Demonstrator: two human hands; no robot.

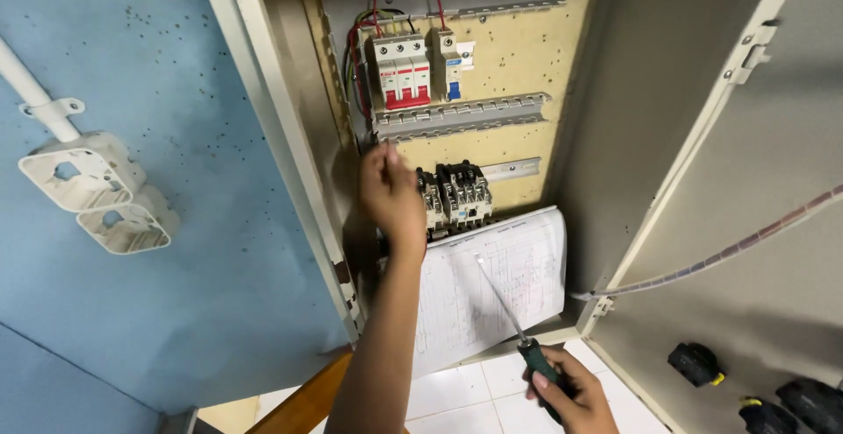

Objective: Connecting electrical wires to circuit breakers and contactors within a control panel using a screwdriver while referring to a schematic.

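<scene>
Cream-painted metal forms the cabinet, fixed to a blue wall, with its door swung open to the right. Inside, a tan back panel carries grey slotted wire ducts. At the far top sits a white breaker with red levers, a smaller white and blue breaker just to its right, and red wires looping above them. Lower down are two dark contactors side by side. A sheet of paper with a printed diagram leans in the near bottom of the cabinet, just below the contactors.

Left hand is raised inside the cabinet, at the left edge of the contactors, fingers pinched together near the lower duct; what the grip holds, if anything, I cannot tell. Right hand is low and near, clenched around the dark green handle of a screwdriver, whose thin shaft slants up across the paper. Two white conduit boxes sit on the wall at left.
</scene>
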